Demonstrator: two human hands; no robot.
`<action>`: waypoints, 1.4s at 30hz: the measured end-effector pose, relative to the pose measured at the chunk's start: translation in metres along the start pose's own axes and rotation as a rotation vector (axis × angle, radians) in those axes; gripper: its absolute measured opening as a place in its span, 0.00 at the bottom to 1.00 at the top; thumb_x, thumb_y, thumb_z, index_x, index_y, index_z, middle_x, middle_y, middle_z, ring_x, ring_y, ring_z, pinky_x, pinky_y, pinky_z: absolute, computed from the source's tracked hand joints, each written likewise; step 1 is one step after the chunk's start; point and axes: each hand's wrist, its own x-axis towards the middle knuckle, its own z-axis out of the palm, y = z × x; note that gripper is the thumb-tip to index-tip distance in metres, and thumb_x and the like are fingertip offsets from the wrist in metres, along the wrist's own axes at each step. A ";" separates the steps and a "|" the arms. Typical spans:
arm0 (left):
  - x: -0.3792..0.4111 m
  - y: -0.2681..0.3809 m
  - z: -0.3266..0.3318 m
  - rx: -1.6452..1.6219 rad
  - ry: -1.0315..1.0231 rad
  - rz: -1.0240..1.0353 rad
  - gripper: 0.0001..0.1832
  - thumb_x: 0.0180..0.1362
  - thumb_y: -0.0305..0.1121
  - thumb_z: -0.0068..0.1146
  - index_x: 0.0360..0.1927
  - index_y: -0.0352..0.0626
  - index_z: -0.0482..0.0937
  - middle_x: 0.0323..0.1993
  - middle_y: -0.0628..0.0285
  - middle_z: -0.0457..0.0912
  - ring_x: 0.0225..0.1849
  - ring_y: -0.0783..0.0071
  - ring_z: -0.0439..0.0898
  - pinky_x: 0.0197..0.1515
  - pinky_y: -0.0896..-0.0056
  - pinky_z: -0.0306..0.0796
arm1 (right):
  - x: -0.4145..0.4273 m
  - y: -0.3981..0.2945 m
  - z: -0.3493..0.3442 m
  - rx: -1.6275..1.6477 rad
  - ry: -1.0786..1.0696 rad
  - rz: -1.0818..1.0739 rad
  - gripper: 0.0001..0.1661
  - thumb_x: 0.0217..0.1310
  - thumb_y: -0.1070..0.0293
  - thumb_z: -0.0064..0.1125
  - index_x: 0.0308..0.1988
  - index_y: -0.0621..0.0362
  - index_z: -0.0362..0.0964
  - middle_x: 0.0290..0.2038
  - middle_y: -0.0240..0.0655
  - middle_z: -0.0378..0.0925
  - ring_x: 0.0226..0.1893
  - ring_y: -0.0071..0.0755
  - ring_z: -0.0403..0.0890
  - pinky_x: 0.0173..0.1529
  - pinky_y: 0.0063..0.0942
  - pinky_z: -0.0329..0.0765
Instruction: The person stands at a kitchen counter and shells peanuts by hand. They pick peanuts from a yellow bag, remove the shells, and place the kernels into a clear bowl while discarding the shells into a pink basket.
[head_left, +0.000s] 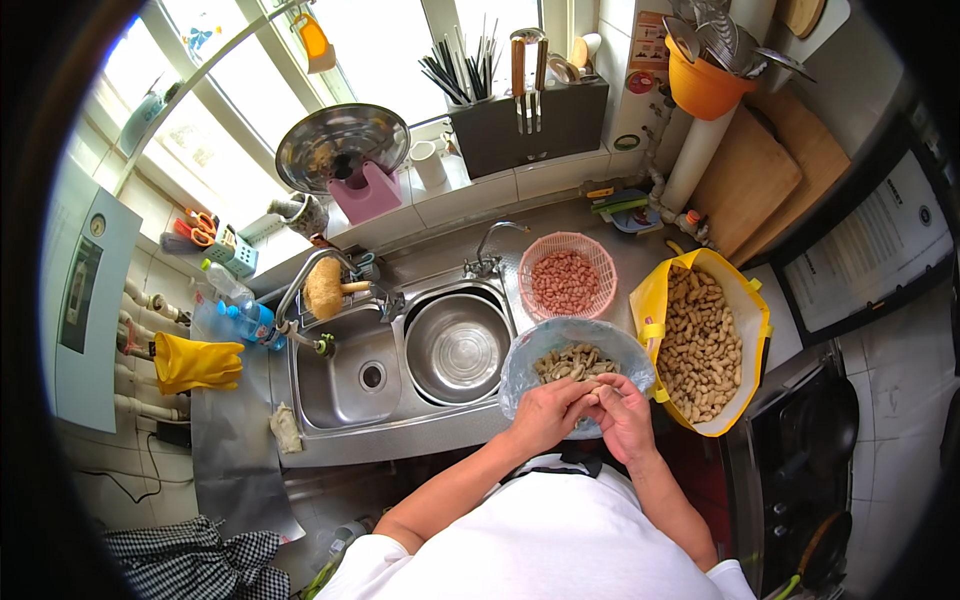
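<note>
My left hand (550, 412) and my right hand (624, 421) meet over the near side of a bowl lined with a clear plastic bag (523, 365). Their fingertips close together on a small peanut or piece of shell, mostly covered by the fingers. Peanut shells (574, 361) lie in the lined bowl. Just behind it stands a pink plastic basket (609, 259) holding shelled pink peanuts (564, 281). To the right, a yellow bag (757, 352) stands open, full of unshelled peanuts (697, 337).
Left of the bowl is a double steel sink (345, 409) with a round steel basin (457, 349) in its right side. Plastic bottles (255, 322) and yellow rubber gloves (196, 364) are further left. A black stove (802, 450) lies at the right, wooden cutting boards (757, 172) behind.
</note>
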 end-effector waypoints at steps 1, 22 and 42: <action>-0.001 0.000 0.000 -0.004 -0.003 -0.011 0.09 0.64 0.32 0.64 0.44 0.41 0.86 0.30 0.54 0.83 0.32 0.52 0.84 0.34 0.59 0.76 | 0.000 0.001 0.000 0.009 0.005 -0.007 0.13 0.74 0.71 0.57 0.55 0.62 0.70 0.46 0.39 0.82 0.46 0.31 0.85 0.55 0.35 0.84; 0.001 -0.003 0.010 -0.287 -0.020 -0.271 0.10 0.67 0.32 0.61 0.44 0.35 0.87 0.34 0.54 0.88 0.36 0.70 0.85 0.39 0.68 0.77 | 0.000 0.003 0.002 -0.001 0.040 -0.033 0.09 0.74 0.71 0.57 0.48 0.64 0.79 0.42 0.40 0.85 0.42 0.33 0.87 0.49 0.34 0.88; 0.007 -0.010 0.022 -0.208 0.062 -0.199 0.09 0.69 0.31 0.59 0.43 0.36 0.86 0.34 0.53 0.87 0.34 0.66 0.86 0.38 0.66 0.77 | 0.002 0.006 0.001 0.160 0.122 -0.024 0.09 0.70 0.71 0.57 0.47 0.59 0.78 0.43 0.37 0.85 0.43 0.31 0.86 0.53 0.34 0.85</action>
